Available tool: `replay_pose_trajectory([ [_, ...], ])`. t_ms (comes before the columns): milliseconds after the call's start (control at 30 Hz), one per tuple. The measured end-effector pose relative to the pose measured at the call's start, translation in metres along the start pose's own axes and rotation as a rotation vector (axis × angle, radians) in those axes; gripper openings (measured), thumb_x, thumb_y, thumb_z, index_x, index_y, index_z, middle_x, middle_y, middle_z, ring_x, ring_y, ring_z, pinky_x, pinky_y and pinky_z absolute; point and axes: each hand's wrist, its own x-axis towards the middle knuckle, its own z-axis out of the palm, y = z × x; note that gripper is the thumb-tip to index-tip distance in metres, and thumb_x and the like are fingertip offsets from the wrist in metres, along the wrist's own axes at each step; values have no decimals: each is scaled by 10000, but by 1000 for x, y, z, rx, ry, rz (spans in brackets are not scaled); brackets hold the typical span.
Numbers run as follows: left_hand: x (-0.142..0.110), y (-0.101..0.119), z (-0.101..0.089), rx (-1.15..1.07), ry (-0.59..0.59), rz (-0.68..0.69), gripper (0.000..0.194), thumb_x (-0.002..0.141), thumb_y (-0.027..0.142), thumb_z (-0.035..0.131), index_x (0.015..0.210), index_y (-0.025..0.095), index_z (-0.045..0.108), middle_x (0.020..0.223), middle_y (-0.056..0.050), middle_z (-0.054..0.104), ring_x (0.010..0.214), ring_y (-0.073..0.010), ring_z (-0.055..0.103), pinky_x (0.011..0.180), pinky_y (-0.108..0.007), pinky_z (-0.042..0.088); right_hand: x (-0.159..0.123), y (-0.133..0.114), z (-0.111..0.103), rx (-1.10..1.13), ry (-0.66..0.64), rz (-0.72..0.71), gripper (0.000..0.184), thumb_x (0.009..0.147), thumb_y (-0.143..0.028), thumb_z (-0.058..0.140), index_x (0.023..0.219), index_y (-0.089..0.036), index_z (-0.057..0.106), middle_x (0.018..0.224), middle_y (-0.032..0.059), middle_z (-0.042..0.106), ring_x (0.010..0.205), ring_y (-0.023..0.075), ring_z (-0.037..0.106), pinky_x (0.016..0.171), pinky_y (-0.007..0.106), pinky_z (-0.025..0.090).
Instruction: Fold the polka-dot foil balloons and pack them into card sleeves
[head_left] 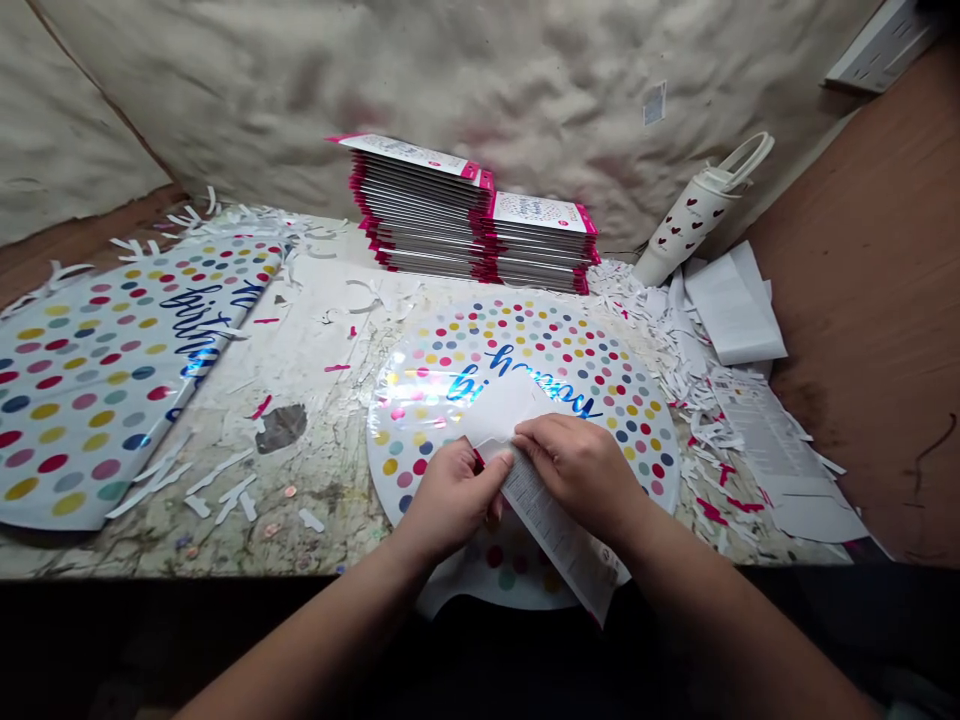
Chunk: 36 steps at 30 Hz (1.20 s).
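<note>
A flat round foil balloon (570,370) with coloured dots and blue "happy birthday" lettering lies on the table in front of me. Over its near half both my hands pinch a folded white paper card (559,535) with small print. My left hand (450,495) is closed on the card's left edge. My right hand (581,465) is closed on its upper part, fingers pressed down on it. The card's long lower end hangs towards me over the table's front edge.
A pile of dotted foil balloons (82,380) lies at the left. Two stacks of pink-edged packs (480,220) stand at the back. A white heart-print bag (686,225) leans at the right, by loose white sheets (739,310) and paper scraps (697,400).
</note>
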Motion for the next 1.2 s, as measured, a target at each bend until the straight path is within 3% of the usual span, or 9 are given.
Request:
replay_pose_trajectory([
  [300, 0, -4, 2, -29, -8, -61, 296, 777, 388, 572, 617, 139, 554, 409, 3, 552, 358, -99, 472, 388, -191, 348, -4, 5, -2, 62, 16, 21, 171, 866, -152, 443, 915, -195, 601, 879, 36, 674, 811, 157, 615, 725, 260, 464],
  [533, 1, -1, 1, 40, -2, -61, 274, 788, 356, 562, 615, 143, 571, 432, -5, 583, 392, -122, 529, 418, -205, 396, -2, 1, 4, -403, 36, -113, 202, 807, -85, 378, 745, -153, 558, 731, 90, 571, 698, 206, 512, 604, 296, 405],
  [733, 6, -11, -9, -106, 138, -128, 309, 759, 334, 586, 547, 110, 563, 426, -37, 580, 377, -92, 492, 413, -188, 377, -23, 66, -52, -607, 222, 524, 247, 814, -173, 428, 1002, -105, 572, 938, 196, 597, 864, 315, 554, 670, 429, 457],
  [833, 2, -8, -4, -215, 156, -147, 283, 766, 344, 582, 633, 95, 593, 521, -60, 627, 446, -107, 541, 467, -204, 425, -33, 47, -46, -391, 37, 207, 616, 765, -337, 555, 1311, -114, 380, 1273, 200, 476, 1144, 356, 452, 847, 495, 446],
  [900, -6, -2, -5, -156, 40, -63, 256, 765, 363, 600, 792, 108, 613, 655, -67, 665, 565, -145, 603, 551, -241, 477, -32, 24, -25, -257, -49, -10, 650, 781, -289, 525, 1372, -126, 308, 1339, 167, 433, 1211, 321, 410, 924, 480, 421],
  [967, -14, 3, -17, 68, 46, 145, 287, 746, 357, 642, 941, 155, 589, 814, -63, 670, 697, -175, 626, 630, -273, 499, -26, 10, -5, -204, 35, -78, 522, 804, -147, 436, 1324, -113, 405, 1260, 173, 507, 1163, 288, 462, 917, 455, 433],
  [1100, -16, 1, -64, 702, 473, 739, 463, 714, 246, 686, 1143, 240, 510, 1214, -95, 546, 1081, -254, 531, 917, -401, 427, -11, 25, 7, 4, 186, -273, 366, 833, -130, 444, 1160, -209, 589, 1017, 97, 624, 1006, 226, 552, 872, 419, 463],
  [1133, -13, -2, -74, 847, 414, 837, 442, 742, 212, 652, 1160, 260, 518, 1258, -87, 525, 1152, -263, 487, 985, -438, 367, -10, 32, 7, 32, 187, -316, 353, 841, -152, 455, 1160, -225, 588, 1014, 86, 627, 1003, 221, 553, 878, 429, 459],
  [1200, -9, -13, -85, 1051, 116, 926, 368, 817, 164, 534, 1165, 283, 551, 1241, -67, 561, 1187, -256, 473, 1028, -461, 320, -15, 39, 9, 12, 160, -381, 352, 863, -180, 432, 1190, -195, 561, 1065, 109, 624, 1029, 232, 548, 893, 463, 448],
])
